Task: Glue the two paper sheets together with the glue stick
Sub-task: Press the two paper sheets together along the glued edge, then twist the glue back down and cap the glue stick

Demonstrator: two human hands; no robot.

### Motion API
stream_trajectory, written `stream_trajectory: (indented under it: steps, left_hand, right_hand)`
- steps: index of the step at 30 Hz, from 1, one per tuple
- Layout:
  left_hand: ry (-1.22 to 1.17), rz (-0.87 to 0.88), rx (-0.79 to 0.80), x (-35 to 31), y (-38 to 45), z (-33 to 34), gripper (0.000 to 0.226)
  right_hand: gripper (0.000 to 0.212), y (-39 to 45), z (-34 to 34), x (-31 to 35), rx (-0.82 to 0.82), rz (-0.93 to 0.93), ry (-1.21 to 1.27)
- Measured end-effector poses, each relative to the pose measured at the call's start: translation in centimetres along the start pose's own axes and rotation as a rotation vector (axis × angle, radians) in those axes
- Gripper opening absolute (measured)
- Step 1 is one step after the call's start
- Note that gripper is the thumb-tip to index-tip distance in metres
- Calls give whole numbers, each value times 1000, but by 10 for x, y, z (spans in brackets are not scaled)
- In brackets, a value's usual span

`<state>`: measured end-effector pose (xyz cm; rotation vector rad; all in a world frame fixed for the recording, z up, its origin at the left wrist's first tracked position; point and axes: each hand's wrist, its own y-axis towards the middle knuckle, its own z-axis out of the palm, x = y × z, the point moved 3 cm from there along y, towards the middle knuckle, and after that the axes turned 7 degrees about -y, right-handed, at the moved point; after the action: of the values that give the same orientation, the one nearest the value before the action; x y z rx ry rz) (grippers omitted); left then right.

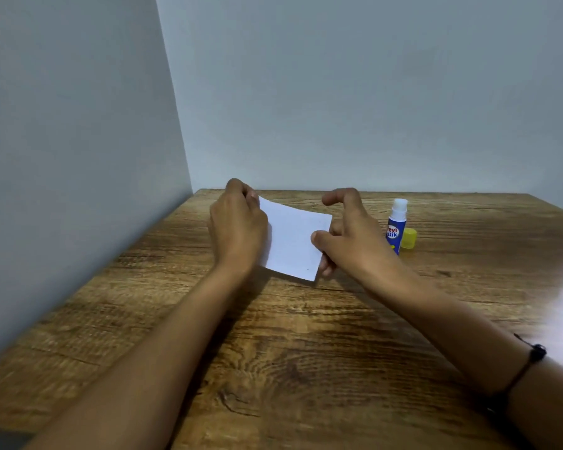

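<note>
paper (pixel 293 241) held above table (pixel 306 352) between both hands, long axis near-to-far | left hand (pixel 238 225) pinching far-left edge | right hand (pixel 348 235) pinching right edge, forefinger raised | uncapped glue stick (pixel 396 227) upright just right of right hand, nearer that hand | second sheet not separately discernible

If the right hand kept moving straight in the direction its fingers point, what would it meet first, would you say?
The right hand points leftward across the paper, which it already pinches at the near edge. Going straight on, it would probably meet the left hand gripping the opposite edge, though depth is hard to judge.
</note>
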<state>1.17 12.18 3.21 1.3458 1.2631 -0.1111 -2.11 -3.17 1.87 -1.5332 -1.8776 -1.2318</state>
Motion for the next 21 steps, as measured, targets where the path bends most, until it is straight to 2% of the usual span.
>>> stream_trajectory:
  steps: [3, 6, 11, 14, 17, 21]
  left_hand:
    - [181, 115, 73, 0, -6, 3, 14]
    - [402, 223, 216, 1, -13, 9, 21]
    - [666, 386, 408, 0, -24, 18, 23]
    - [740, 473, 465, 0, -28, 22, 22]
    - [764, 534, 501, 2, -30, 24, 18]
    - [753, 535, 531, 5, -29, 27, 19]
  right_hand:
    - [31, 1, -3, -2, -23, -69, -231]
    - [25, 0, -1, -4, 33, -151, -522]
    - [24, -2, 0, -9, 24, -209, -706]
    - [21, -3, 1, -9, 66, -202, -796]
    - [6, -3, 3, -9, 95, -192, -897]
    - [13, -6, 5, -6, 104, -201, -996]
